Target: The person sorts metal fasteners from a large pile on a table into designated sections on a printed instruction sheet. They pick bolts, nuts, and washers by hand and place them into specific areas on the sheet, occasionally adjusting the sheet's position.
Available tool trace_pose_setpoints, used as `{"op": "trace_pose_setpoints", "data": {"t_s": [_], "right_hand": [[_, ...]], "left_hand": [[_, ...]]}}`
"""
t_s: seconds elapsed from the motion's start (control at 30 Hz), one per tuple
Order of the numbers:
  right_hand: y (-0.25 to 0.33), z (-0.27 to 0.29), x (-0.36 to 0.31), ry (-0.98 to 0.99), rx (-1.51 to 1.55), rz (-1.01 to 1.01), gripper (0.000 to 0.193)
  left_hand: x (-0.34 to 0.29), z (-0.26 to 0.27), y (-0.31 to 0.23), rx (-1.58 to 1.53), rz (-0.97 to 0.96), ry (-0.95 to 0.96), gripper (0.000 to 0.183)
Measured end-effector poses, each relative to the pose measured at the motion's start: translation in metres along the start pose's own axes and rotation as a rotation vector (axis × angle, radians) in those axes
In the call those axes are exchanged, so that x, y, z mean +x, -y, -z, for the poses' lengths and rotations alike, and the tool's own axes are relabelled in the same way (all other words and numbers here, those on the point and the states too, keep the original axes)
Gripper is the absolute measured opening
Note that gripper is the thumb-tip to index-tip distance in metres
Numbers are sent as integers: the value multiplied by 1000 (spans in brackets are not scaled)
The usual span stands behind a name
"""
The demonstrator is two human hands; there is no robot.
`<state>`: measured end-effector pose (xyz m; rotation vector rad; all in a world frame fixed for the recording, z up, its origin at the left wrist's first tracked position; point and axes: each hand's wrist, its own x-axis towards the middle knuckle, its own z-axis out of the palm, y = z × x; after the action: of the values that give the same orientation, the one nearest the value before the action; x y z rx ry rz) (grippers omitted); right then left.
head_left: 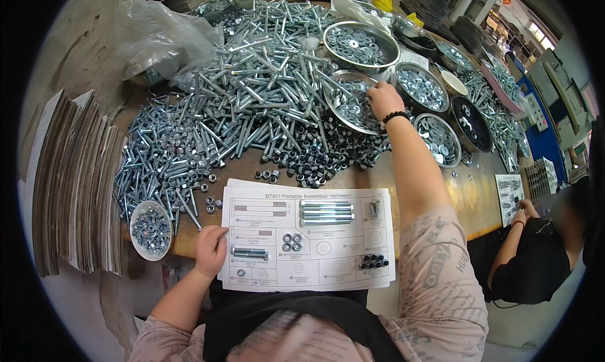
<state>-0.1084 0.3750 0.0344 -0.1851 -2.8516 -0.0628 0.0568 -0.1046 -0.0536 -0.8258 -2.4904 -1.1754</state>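
Note:
My left hand (211,251) is closed on the left edge of a stack of printed sheets (302,280) at the table's front edge. On the top sheet lie long bolts (326,212), shorter bolts (249,253), small screws (375,208), silver nuts (292,242) and black-capped nuts (374,261), each group in its own printed box. A single nut (241,272) sits at the lower left. My right hand (386,101), with a black bead bracelet, reaches into a steel bowl of washers (348,123). Its fingers are curled together; what they pinch is too small to make out.
A big heap of bolts (252,78) covers the table's middle, with black nuts (315,154) along its front. More washer bowls (421,87) stand right; a white bowl (151,231) holds nuts left. Cardboard sheets (75,185) stand far left. Another person (535,255) works at right.

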Motion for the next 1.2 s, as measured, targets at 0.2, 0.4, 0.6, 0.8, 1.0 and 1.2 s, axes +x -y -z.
{"op": "trace_pose_setpoints", "data": {"t_s": [0.2, 0.4, 0.6, 0.8, 1.0, 1.2], "right_hand": [[22, 22, -31, -58, 845, -241, 25], [90, 55, -131, 391, 2067, -229, 14], [157, 71, -226, 712, 2446, -225, 24], [190, 80, -268, 836, 2495, -222, 23], [181, 85, -286, 833, 2335, -402, 22], [181, 97, -289, 474, 1784, -188, 25]], "left_hand": [[-4, 0, 0, -20, 15, -19, 21], [-7, 6, 0, -21, 8, -54, 34], [23, 9, -62, -200, -177, -41, 58], [65, -8, -119, -532, -355, 285, 55], [66, -5, -131, -447, -409, 274, 36], [61, -5, -139, -228, -500, 191, 40]]}}
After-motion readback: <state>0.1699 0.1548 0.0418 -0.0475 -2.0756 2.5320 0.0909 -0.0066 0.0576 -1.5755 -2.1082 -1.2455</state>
